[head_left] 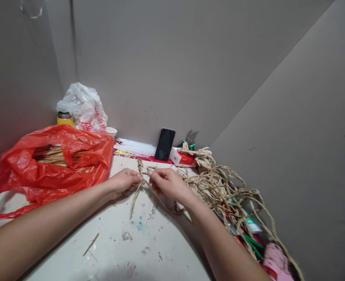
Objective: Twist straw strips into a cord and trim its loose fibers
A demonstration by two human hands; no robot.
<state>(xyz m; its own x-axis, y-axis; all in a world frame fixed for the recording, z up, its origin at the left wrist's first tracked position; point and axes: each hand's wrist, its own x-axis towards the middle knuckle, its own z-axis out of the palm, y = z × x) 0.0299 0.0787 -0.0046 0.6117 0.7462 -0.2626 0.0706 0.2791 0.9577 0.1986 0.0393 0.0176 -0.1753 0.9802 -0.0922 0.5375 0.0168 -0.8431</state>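
Note:
Between my hands, above the white table point(114, 249), stands a short knotted piece of tan straw rope point(140, 167). My left hand point(128, 182) is closed, pinching the rope's lower part between thumb and fingers. A loose strand point(135, 201) hangs down from that grip. My right hand point(166, 183) is closed too, its thumb and forefinger pinched on a strand at the rope's right side. Another length curves below the right hand toward the large tangled heap of braided rope point(219, 187) on the right. The inner fingers of both hands are partly hidden.
A red plastic bag point(81, 171) of dry stalks lies left, with a white plastic bag point(84, 105), yellow jar point(65, 119) and paper cup point(111, 132) behind. A phone point(165, 144) leans at the back near white sticks point(134, 147), a red box point(184, 157) and pruning shears point(191, 138). Grey walls enclose the table.

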